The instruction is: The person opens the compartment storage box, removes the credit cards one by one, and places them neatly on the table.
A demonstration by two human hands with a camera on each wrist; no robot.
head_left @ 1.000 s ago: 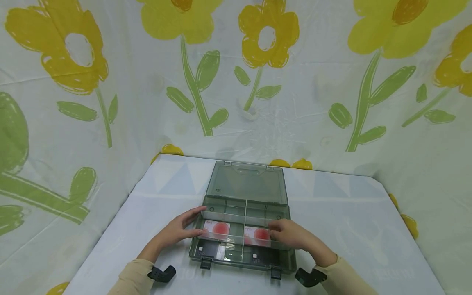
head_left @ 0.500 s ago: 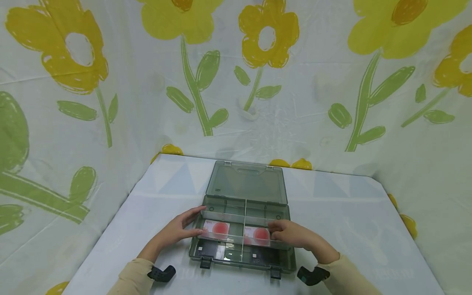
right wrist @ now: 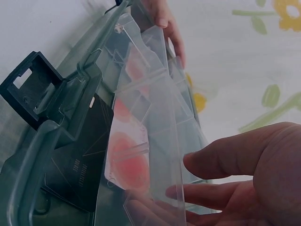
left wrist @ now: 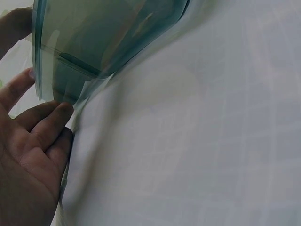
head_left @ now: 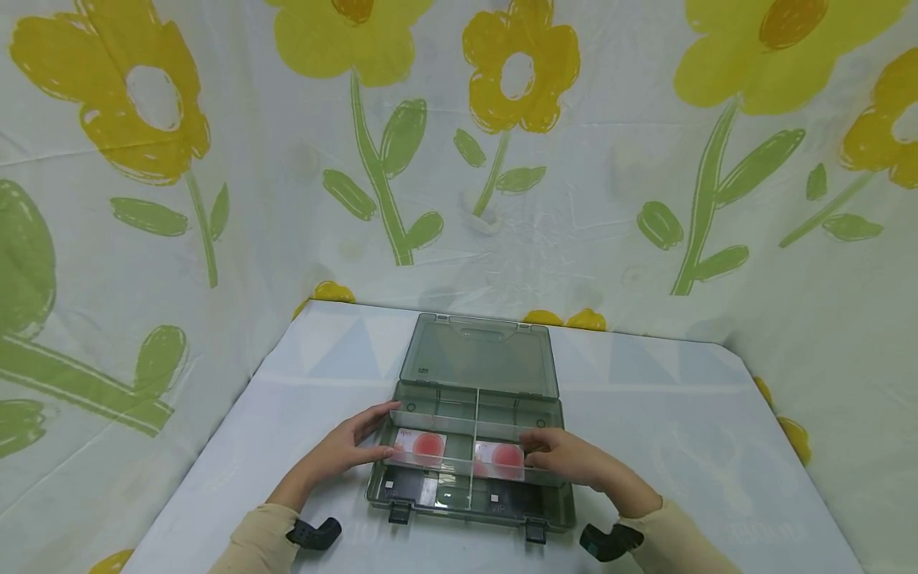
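A translucent green storage box [head_left: 469,518] lies open on the table, its lid [head_left: 482,359] folded back. Clear dividers split its inside. Two white cards with a red circle, one left [head_left: 428,448] and one right [head_left: 500,460], sit in the middle row; dark cards lie in the front row. My left hand [head_left: 346,445] holds the box's left side wall, thumb and fingers at the rim. My right hand [head_left: 574,456] reaches over the right side with relaxed fingers, the fingertips beside the right card. Whether they touch it, I cannot tell.
Two black latches hang at the box's front edge, one left [head_left: 399,513] and one right [head_left: 535,532]. The pale table [head_left: 681,446] extends around the box. A flowered curtain [head_left: 574,199] stands behind it and at both sides. Each wrist carries a black camera mount.
My right wrist has shifted very slightly to the right. The left hand, the box and the cards have stayed in place.
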